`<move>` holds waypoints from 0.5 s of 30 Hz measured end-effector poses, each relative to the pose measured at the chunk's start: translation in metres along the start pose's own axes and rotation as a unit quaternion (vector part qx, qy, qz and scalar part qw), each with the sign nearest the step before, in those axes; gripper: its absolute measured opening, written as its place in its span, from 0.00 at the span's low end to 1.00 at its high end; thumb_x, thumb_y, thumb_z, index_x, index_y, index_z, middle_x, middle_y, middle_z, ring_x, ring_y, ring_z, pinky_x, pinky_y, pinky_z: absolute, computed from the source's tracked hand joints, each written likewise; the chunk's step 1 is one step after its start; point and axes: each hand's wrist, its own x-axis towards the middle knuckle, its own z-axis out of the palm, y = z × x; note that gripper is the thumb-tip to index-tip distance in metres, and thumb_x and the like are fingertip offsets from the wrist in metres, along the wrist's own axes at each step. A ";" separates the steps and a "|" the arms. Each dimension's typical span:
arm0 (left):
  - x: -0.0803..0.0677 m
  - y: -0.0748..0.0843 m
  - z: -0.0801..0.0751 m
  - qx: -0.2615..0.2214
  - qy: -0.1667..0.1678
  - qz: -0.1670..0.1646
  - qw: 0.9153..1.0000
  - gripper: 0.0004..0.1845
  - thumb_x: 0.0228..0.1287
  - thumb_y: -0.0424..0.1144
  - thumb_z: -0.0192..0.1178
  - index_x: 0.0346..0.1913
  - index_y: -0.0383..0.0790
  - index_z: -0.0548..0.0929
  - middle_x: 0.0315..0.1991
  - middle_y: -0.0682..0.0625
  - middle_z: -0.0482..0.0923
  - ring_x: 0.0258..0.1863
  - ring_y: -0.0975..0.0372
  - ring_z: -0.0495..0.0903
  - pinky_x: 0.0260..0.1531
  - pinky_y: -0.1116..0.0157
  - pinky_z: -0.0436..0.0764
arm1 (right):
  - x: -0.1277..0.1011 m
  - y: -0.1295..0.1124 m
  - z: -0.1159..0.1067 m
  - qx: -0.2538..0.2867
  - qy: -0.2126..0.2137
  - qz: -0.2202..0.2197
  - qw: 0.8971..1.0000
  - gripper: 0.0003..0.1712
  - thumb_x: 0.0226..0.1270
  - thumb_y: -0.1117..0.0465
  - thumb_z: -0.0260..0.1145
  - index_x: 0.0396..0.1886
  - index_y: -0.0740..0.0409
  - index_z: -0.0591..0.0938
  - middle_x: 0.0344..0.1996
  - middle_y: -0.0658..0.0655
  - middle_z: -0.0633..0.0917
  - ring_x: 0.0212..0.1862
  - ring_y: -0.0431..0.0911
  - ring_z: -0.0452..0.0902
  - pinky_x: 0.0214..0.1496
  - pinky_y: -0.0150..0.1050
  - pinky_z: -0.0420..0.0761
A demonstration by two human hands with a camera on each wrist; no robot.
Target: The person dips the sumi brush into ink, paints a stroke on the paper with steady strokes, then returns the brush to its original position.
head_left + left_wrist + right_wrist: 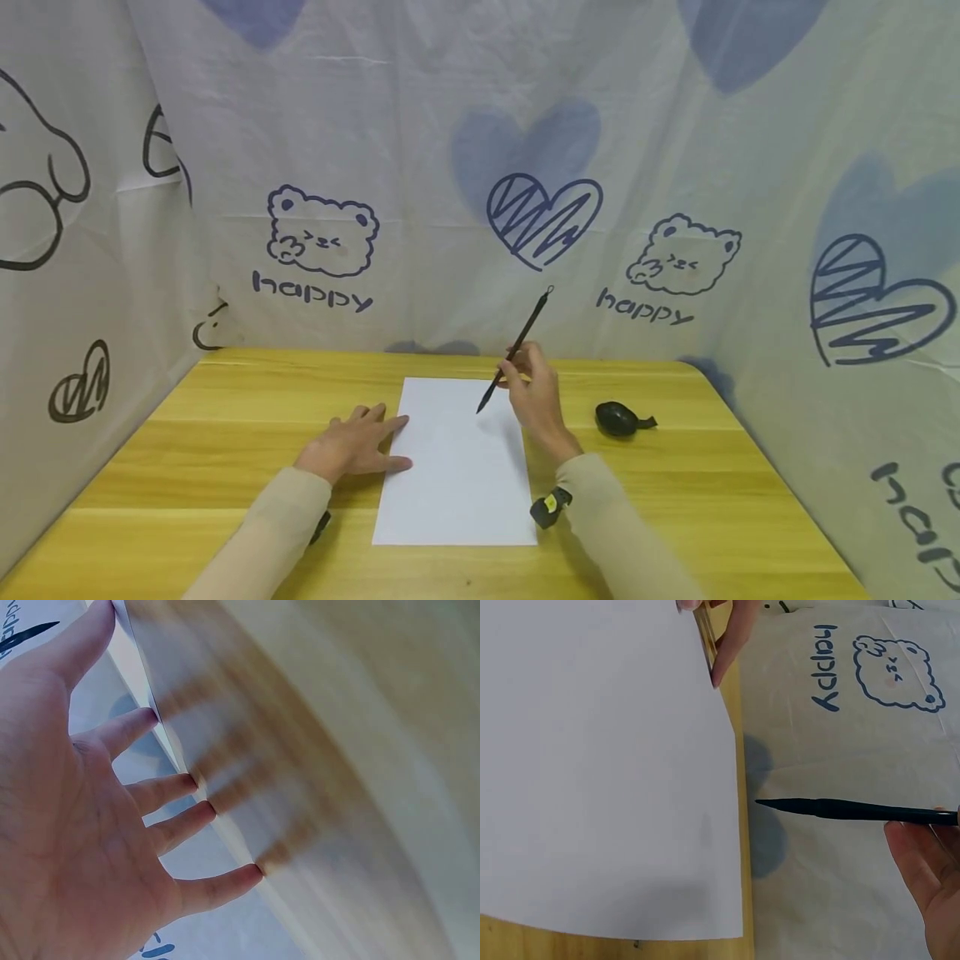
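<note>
A blank white sheet of paper (457, 475) lies on the yellow wooden table. My left hand (356, 443) rests at its left edge, fingers spread, with the thumb and a finger touching the paper; the left wrist view shows the palm (82, 825) and fingertips against the table. In my right hand (536, 396) I hold a black calligraphy brush (529, 323) between thumb and fingers. It slants with its dark tip down, above the paper's upper right. The right wrist view shows the brush (840, 810) apart from the sheet (615, 780).
A small black rounded object with a short spout or tail (617, 419) lies on the table (675, 500) to the right of the paper. A white curtain (420, 167) with hearts, bears and "happy" lettering hangs behind and at both sides. Each wrist carries a dark camera (550, 508).
</note>
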 end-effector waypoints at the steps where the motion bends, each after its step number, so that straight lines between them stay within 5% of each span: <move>1: 0.000 0.000 0.000 0.000 0.000 -0.001 1.000 0.47 0.63 0.70 0.62 0.79 0.50 0.67 0.80 0.34 0.58 0.78 0.34 0.57 0.70 0.23 0.54 | 0.000 0.000 0.001 0.001 -0.001 -0.001 1.000 0.09 0.73 0.74 0.62 0.49 0.69 0.76 0.39 0.73 0.86 0.43 0.65 0.87 0.43 0.44 0.92; 12: -0.001 0.001 0.000 -0.001 0.000 0.000 1.000 0.46 0.64 0.69 0.61 0.79 0.50 0.66 0.80 0.33 0.57 0.78 0.33 0.56 0.70 0.22 0.54 | -0.003 0.001 0.014 0.023 -0.009 0.011 1.000 0.11 0.71 0.76 0.63 0.51 0.73 0.76 0.40 0.78 0.85 0.43 0.71 0.86 0.43 0.54 0.91; 15: -0.001 0.001 0.000 0.002 0.001 -0.001 1.000 0.46 0.64 0.69 0.61 0.79 0.50 0.66 0.80 0.33 0.58 0.78 0.34 0.57 0.70 0.22 0.54 | -0.004 0.002 0.017 0.013 -0.016 0.007 1.000 0.10 0.72 0.76 0.62 0.50 0.72 0.76 0.40 0.78 0.85 0.42 0.70 0.86 0.42 0.48 0.92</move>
